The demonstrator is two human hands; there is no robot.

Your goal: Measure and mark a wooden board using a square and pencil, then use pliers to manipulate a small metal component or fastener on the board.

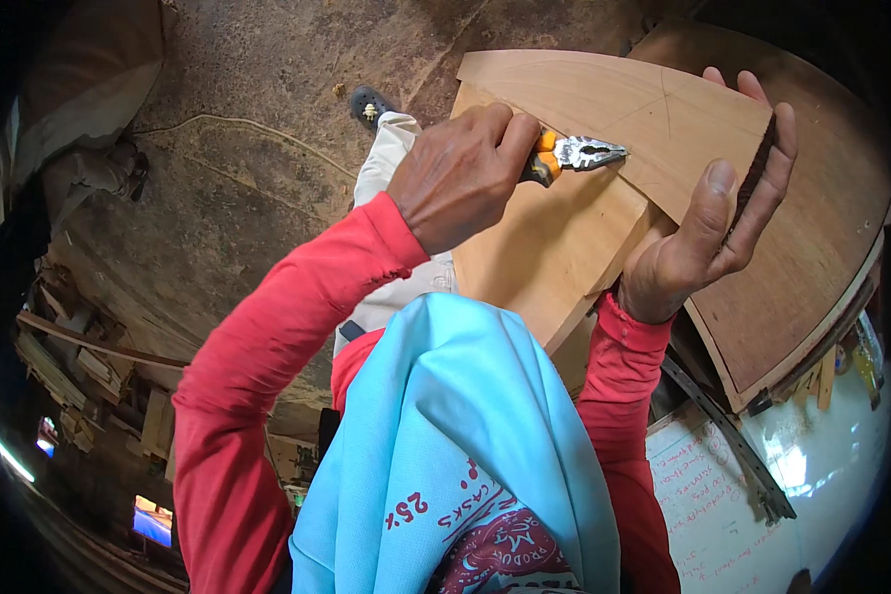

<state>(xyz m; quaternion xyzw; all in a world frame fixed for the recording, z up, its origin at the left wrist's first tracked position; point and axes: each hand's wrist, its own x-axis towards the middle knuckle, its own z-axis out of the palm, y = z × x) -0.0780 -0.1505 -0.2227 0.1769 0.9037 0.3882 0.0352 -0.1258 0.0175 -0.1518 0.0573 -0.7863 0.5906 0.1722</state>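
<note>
At the near middle lies a light blue cloth (445, 386), and to its right is a white sheet (733, 535) with red handwriting. Farther on, a pale wooden block (535, 233) is under a flat wooden panel (653, 114), which has a curved far edge. The right hand (708, 223) is spread rather wide about the panel's right edge, the thumb at the upper face and the fingers beyond; how firmly it presses, I cannot tell. The left hand (465, 173) is closed around the handles of the pliers (579, 153), whose nose points right, at the panel's near edge; whether it pinches something, I cannot tell. The pliers should be stiff, rather heavy for their size, and best taken by the orange-and-black handles, away from the metal head. The panel looks stiff and quite light, perhaps splintery at its rough right edge, so a flat, broad hold would suit it. Behind at right stands a darker curved board (812, 238); at far left, a dark shoe (366, 104) rests on the floor (257, 59).
</note>
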